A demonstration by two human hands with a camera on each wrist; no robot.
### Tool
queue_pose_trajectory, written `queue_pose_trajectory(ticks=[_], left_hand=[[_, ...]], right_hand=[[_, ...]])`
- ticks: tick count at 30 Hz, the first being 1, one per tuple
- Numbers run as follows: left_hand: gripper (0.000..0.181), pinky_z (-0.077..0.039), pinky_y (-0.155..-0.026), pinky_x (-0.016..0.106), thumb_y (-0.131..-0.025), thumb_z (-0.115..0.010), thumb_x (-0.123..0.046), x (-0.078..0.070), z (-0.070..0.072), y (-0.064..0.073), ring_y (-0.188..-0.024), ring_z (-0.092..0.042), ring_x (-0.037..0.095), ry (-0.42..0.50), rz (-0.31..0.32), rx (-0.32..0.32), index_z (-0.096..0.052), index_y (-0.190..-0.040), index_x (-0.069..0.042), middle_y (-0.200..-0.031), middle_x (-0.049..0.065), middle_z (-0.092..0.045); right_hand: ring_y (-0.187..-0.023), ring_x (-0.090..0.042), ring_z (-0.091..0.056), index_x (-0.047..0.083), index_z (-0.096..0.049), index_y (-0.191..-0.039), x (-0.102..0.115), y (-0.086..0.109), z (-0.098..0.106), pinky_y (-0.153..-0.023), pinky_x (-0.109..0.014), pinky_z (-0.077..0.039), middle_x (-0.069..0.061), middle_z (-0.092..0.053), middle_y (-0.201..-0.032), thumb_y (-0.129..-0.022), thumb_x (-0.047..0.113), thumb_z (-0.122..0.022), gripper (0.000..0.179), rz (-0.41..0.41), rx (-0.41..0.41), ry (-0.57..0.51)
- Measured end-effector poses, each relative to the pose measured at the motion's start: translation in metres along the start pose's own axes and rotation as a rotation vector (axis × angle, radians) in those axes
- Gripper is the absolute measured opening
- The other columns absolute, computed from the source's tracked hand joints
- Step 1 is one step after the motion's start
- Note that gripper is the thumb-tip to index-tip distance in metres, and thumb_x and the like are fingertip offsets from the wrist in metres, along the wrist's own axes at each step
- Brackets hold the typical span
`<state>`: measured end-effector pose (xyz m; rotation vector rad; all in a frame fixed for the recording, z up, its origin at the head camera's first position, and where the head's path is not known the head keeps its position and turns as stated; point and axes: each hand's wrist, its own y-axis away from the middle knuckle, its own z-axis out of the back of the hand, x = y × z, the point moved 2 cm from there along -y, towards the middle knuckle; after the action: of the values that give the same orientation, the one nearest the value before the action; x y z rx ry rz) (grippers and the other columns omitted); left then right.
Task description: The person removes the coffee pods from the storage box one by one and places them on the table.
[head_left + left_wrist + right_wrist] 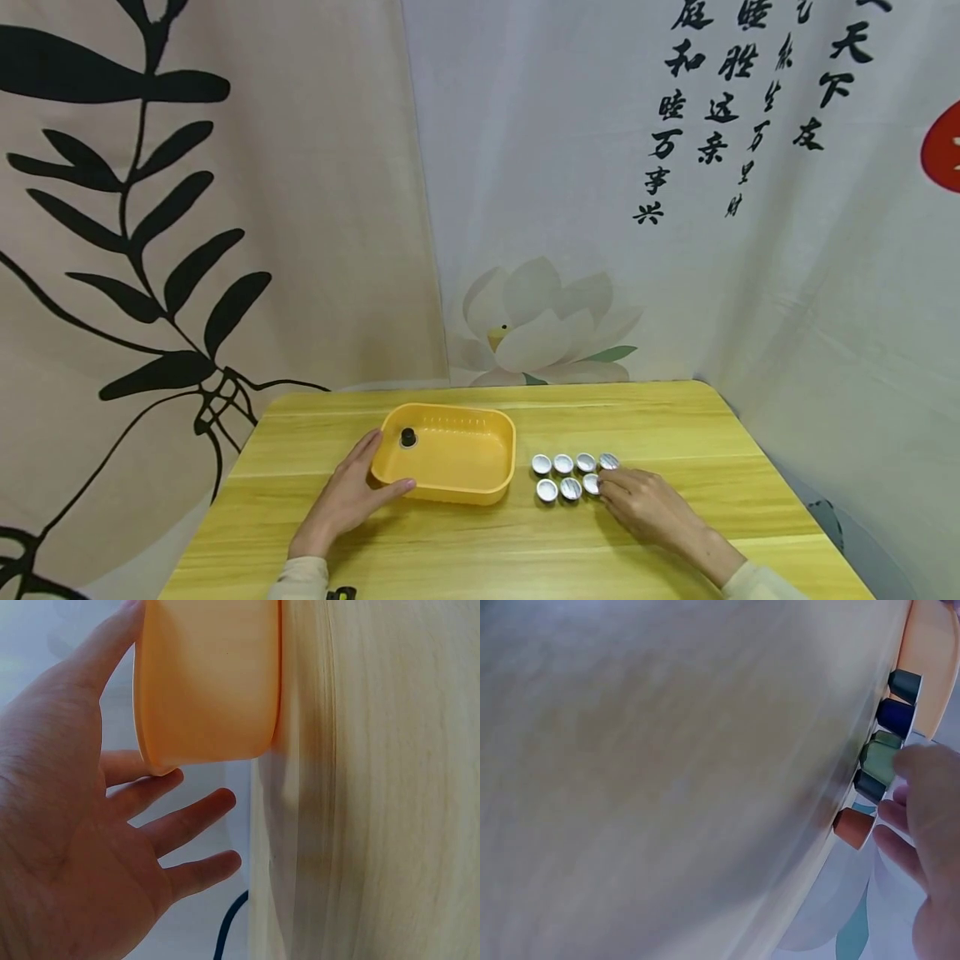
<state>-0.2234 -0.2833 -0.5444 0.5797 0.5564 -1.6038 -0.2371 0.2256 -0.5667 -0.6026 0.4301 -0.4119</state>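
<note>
My left hand [348, 496] is at the left end of the yellow plastic tray [465, 454]. Its thumb lies along the near rim and its forefinger reaches the left wall; in the left wrist view the fingers [191, 821] are spread and fairly straight. One dark coffee capsule [408, 437] stands inside the tray. Several more capsules [563, 464] stand in two rows right of it, pale lids up. My right hand [645, 504] reaches the right end of these rows. A fingertip meets the rim of a green capsule [879, 761]; whether it is pinched is hidden.
The wooden table [480, 554] carries everything, with its far edge by a printed curtain [337, 208]. An orange capsule [853, 827] and a blue capsule [895, 716] stand near the green one. A black object [342, 593] shows by the left sleeve.
</note>
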Motion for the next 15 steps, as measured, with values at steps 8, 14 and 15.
queue_pose_trajectory(ticks=[8, 14, 15], left_hand=[[0.121, -0.030, -0.136, 0.076, -0.098, -0.080, -0.068, 0.001, 0.000, -0.001, -0.173, -0.025, 0.053, -0.001, -0.001, -0.003, -0.020, -0.180, -0.002, -0.190, 0.021, -0.017], [0.121, -0.030, -0.136, 0.076, -0.098, -0.081, -0.068, 0.001, -0.001, -0.001, -0.173, -0.025, 0.053, -0.001, 0.002, -0.004, -0.021, -0.180, -0.002, -0.190, 0.021, -0.017], [0.122, -0.030, -0.137, 0.076, -0.098, -0.081, -0.068, 0.001, -0.001, -0.001, -0.173, -0.025, 0.053, -0.002, 0.001, -0.004, -0.021, -0.180, -0.002, -0.190, 0.021, -0.017]], right_hand=[[-0.097, -0.023, -0.083, 0.006, -0.080, -0.114, -0.004, -0.001, 0.007, -0.084, -0.038, -0.072, -0.005, -0.083, -0.110, -0.093, 0.027, -0.089, 0.032, -0.118, -0.002, -0.050], [-0.105, -0.025, -0.083, 0.003, -0.077, -0.128, -0.003, -0.002, 0.013, -0.088, -0.042, -0.072, -0.010, -0.083, -0.121, -0.087, 0.026, -0.095, 0.050, -0.295, 0.032, -0.144], [-0.107, -0.025, -0.082, 0.004, -0.077, -0.130, -0.003, -0.003, 0.014, -0.089, -0.043, -0.072, -0.011, -0.083, -0.123, -0.087, 0.024, -0.095, 0.052, -0.329, 0.039, -0.172]])
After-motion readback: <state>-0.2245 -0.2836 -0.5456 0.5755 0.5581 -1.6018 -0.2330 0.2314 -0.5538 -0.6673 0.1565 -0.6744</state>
